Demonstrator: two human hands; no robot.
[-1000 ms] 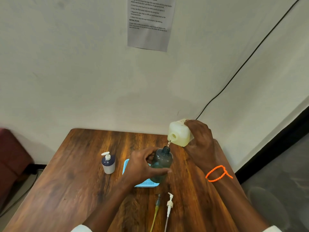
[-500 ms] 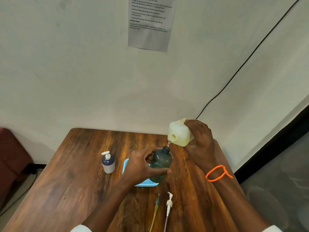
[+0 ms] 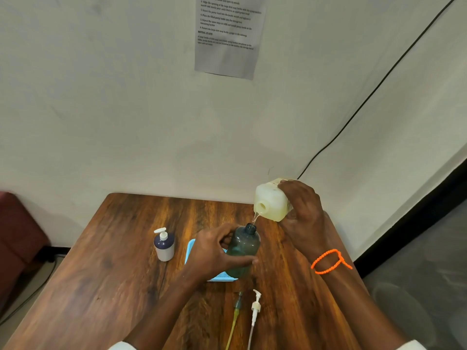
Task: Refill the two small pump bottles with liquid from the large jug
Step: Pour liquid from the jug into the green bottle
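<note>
Nearest you on the wooden table (image 3: 106, 274) lie a white pump head (image 3: 255, 305) and a second pump with a yellowish tube (image 3: 236, 314), both off their bottles. Just beyond, your left hand (image 3: 214, 253) curls its fingers round the dark green bottle (image 3: 243, 247) over the blue tray (image 3: 192, 248), while your right hand (image 3: 302, 215) grips the tipped jug (image 3: 269, 202), a thin stream running into the open neck. You are mid-pour on this bottle; next, I judge, level the jug before it overfills, while the white pump bottle (image 3: 164, 245) waits farther left.
</note>
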